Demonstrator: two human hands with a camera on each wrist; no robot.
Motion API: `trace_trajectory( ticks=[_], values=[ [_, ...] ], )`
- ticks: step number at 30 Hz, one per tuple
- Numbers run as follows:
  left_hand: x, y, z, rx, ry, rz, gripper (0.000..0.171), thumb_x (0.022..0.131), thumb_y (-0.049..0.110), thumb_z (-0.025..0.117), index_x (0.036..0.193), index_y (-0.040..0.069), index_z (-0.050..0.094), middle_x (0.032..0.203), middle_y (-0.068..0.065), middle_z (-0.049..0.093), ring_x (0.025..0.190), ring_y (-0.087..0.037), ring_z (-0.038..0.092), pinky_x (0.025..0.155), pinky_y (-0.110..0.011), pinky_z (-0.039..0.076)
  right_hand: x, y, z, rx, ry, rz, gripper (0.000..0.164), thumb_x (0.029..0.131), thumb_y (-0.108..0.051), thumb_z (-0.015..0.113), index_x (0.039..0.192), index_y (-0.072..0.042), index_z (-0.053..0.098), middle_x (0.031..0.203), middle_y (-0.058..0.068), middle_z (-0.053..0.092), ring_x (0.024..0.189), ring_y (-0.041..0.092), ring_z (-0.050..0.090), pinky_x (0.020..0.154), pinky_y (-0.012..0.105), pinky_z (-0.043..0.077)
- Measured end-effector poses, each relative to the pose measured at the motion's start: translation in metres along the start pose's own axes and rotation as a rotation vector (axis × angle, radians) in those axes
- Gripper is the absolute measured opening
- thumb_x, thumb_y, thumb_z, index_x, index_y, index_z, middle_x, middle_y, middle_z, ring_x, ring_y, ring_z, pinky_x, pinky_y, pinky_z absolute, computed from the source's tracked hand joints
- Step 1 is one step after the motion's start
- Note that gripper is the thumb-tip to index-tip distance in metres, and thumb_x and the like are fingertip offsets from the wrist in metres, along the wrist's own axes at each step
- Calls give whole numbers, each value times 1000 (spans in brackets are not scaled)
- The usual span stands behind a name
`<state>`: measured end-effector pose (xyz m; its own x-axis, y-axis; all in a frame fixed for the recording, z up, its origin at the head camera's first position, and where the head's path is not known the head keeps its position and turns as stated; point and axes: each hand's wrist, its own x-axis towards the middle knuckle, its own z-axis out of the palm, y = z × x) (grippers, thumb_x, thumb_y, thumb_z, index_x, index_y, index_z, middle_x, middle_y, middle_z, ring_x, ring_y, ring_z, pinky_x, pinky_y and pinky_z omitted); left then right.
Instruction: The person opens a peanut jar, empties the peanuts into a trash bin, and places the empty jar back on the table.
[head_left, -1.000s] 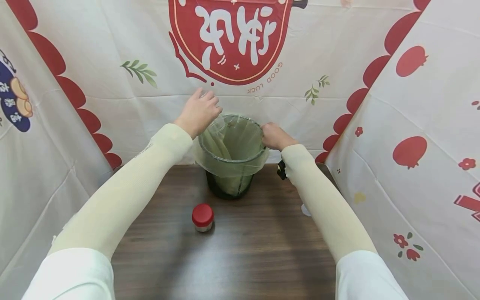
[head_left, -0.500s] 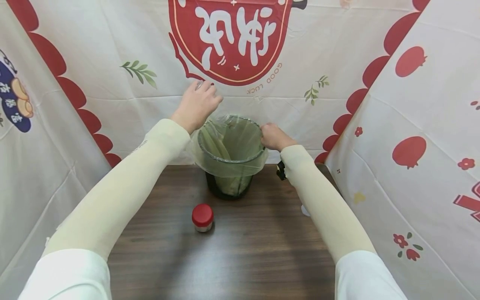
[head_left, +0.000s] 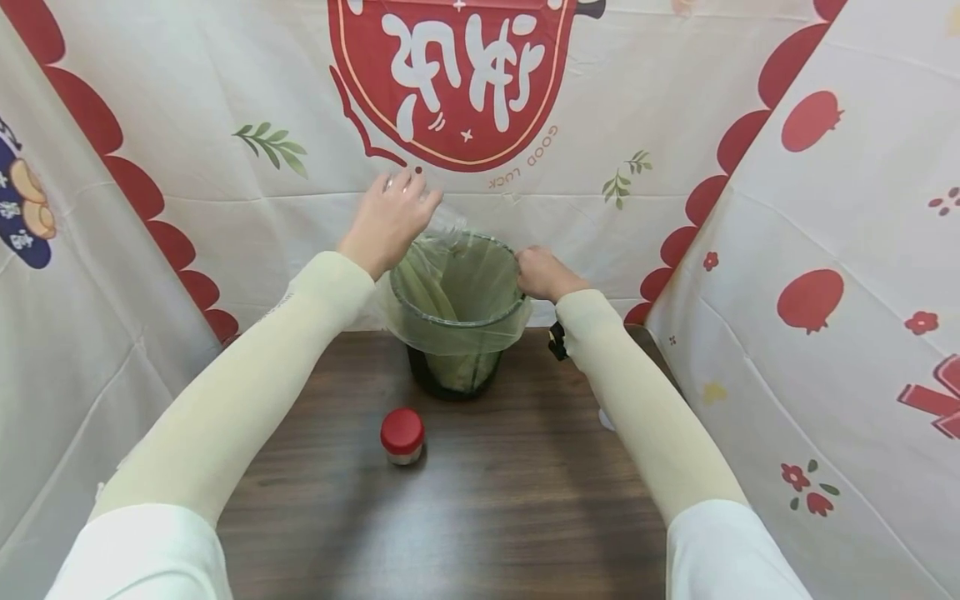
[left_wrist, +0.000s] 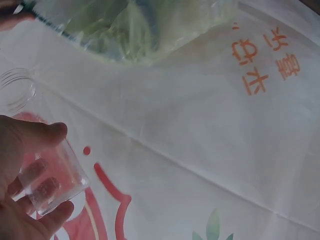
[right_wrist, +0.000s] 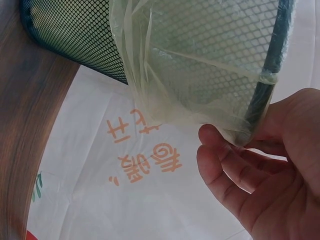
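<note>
In the head view, my left hand (head_left: 388, 223) is above the left side of a black mesh trash bin (head_left: 448, 383). It grips a clear plastic jar (left_wrist: 65, 172), fingers and thumb wrapped round its sides. The jar is tilted, its open threaded mouth (left_wrist: 19, 90) towards the bin; I see nothing inside it. A pale green trash bag (head_left: 480, 279) lines the bin and folds over its rim. My right hand (head_left: 547, 273) pinches the bagged rim on the right, thumb inside and fingers outside in the right wrist view.
A small jar with a red lid (head_left: 402, 432) stands on the dark wooden table (head_left: 480, 500) in front of the bin. Printed white cloth (head_left: 315, 225) hangs close behind the bin and on both sides. A white piece (head_left: 606, 419) lies partly behind the right forearm.
My left hand has lifted a little and turned, and the clear jar's mouth now shows above the bin's rim. My right hand stays on the rim. The head view has shifted slightly.
</note>
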<state>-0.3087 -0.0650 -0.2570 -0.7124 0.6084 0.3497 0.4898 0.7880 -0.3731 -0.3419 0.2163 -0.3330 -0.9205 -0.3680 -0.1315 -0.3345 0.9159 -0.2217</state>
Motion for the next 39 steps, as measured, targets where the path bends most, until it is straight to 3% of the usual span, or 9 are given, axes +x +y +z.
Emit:
trace_trajectory(
  ticks=[6,12,15,20,27,32,39],
  values=[
    [-9,3,12,51,-67,50,59,87,6,88,139,5,60,142,-21,63,139,-40,54,125,-57,41,1,-2,-1,-9,0,-9,50,104,4,37,150,16,51,155,36,51,146,48,49,105,51,51],
    [-10,5,14,69,-65,56,57,86,8,89,136,5,62,140,-21,64,138,-40,54,124,-57,41,-1,-2,-1,-3,14,-10,47,102,5,37,144,16,56,147,36,57,130,44,58,97,49,51],
    [-8,3,12,63,-63,54,58,85,8,90,136,5,61,140,-21,64,138,-40,54,124,-57,41,-1,-3,-1,-4,17,-10,48,102,5,37,145,16,55,149,36,56,135,45,57,97,49,50],
    [-5,0,6,45,-27,31,59,86,7,88,138,4,60,141,-22,63,137,-40,54,120,-56,44,-1,-4,-2,-2,13,-7,50,103,4,38,150,16,51,155,36,51,146,48,50,101,50,50],
    [-1,-4,0,25,44,-38,69,87,10,88,146,3,55,148,-25,61,138,-42,55,117,-55,49,-1,-2,-1,-12,16,-9,48,103,5,38,146,16,54,150,36,55,138,46,56,99,50,50],
    [-1,-4,0,-16,108,-94,66,93,10,83,151,4,53,149,-23,62,137,-41,58,114,-54,53,-1,-2,0,7,15,-2,49,103,4,38,149,16,51,153,36,53,141,46,54,99,49,50],
    [-9,-1,8,19,76,-30,65,89,8,87,146,4,55,144,-23,64,135,-40,58,115,-53,51,-1,-2,1,-7,22,-5,49,103,5,40,148,15,53,151,35,55,131,44,59,97,49,51]
  ],
)
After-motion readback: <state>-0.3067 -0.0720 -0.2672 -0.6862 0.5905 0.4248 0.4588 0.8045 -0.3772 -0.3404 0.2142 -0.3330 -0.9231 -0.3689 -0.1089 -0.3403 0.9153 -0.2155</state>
